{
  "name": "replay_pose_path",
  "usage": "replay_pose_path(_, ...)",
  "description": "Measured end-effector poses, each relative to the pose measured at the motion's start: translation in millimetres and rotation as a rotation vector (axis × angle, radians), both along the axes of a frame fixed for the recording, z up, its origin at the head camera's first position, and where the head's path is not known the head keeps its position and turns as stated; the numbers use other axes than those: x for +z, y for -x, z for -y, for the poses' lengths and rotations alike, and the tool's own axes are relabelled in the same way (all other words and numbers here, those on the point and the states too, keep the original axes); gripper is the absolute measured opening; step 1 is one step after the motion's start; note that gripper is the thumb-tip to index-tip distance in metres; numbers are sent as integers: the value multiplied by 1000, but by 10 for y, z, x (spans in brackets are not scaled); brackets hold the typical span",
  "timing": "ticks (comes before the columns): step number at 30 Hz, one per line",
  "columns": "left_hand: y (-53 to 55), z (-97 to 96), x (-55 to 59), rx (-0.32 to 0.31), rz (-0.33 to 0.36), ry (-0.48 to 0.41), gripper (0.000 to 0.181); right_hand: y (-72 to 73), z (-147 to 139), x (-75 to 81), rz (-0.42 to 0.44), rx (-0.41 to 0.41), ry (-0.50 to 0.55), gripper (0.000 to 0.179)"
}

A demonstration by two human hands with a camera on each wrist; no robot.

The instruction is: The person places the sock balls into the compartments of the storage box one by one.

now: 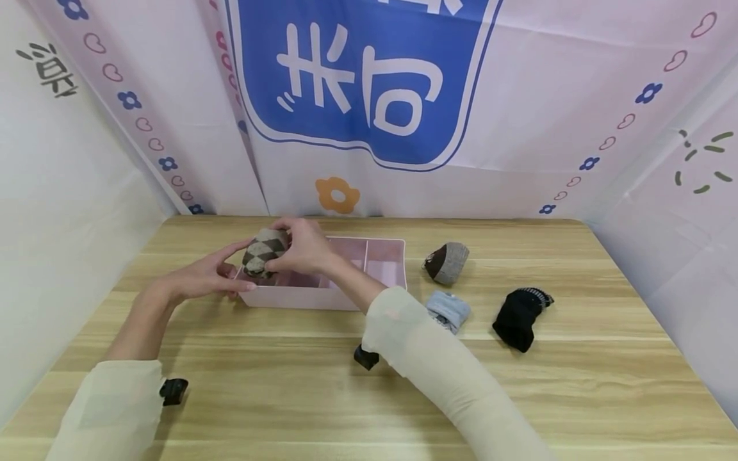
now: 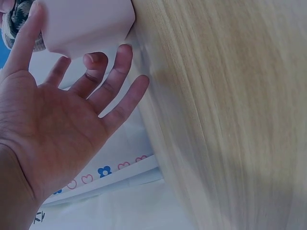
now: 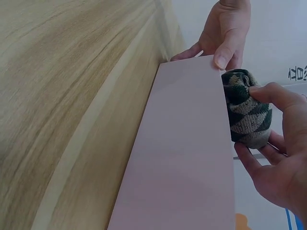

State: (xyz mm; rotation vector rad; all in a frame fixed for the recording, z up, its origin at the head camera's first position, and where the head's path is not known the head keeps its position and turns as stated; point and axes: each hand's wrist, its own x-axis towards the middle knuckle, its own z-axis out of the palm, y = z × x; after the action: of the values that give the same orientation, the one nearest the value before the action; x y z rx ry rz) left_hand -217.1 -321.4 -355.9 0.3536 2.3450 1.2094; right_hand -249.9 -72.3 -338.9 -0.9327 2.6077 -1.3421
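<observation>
Pinched in my right hand is a rolled-up pair of argyle socks, brown and beige in the head view. It sits at the left end of a pink divided box, over the leftmost compartment, its lower part behind the front wall. In the right wrist view, the thumb and fingers of that hand hold the sock roll at the box's rim. My left hand is spread around the box's left end, thumb by the front rim. The left wrist view shows its palm and loosely extended fingers.
Right of the box lie a grey and brown sock roll, a light blue folded sock bundle and a black sock bundle. The wooden table ends at a printed curtain behind the box.
</observation>
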Motion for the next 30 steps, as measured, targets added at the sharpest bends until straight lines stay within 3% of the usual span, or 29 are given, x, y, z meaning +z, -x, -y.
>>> replay_pose_path(12,-2,-1,-10,3,7,-35,101,25,95,-9,-30,25,-49,64)
replay_pose_path(30,-9,-3,25,5,10,-1,100,27,195,-32,-93,27,-200,59)
